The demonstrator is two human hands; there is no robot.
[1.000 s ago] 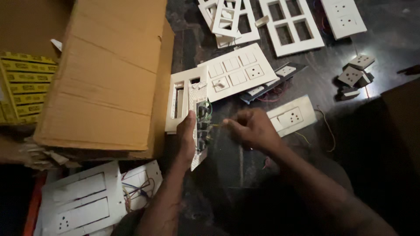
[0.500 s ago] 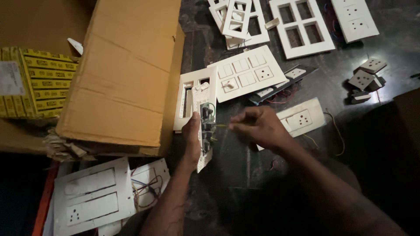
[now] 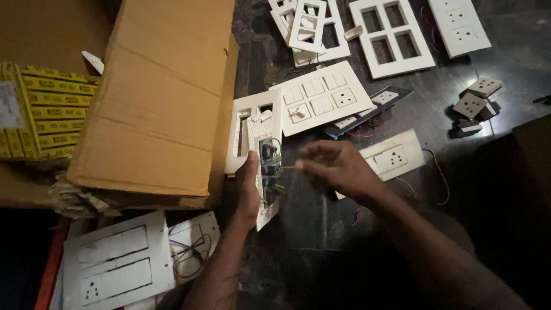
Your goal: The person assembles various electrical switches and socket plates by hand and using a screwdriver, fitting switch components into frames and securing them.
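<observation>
Cardboard box (image 3: pixel 155 97) left; bare floor (image 3: pixel 505 172) right

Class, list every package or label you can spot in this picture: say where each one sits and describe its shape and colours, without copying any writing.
Large cardboard box: upper left, plain brown, flaps shut, lying at a slant.
Yellow carton: far left edge, beside the brown box, rectangular, yellow with rows of dark print.
Pale label: on the yellow carton's left end, small greyish rectangle.
No screens or signs show.

Right hand (image 3: pixel 336 168) — seemingly a little farther from the switch board (image 3: pixel 265 166).
</observation>
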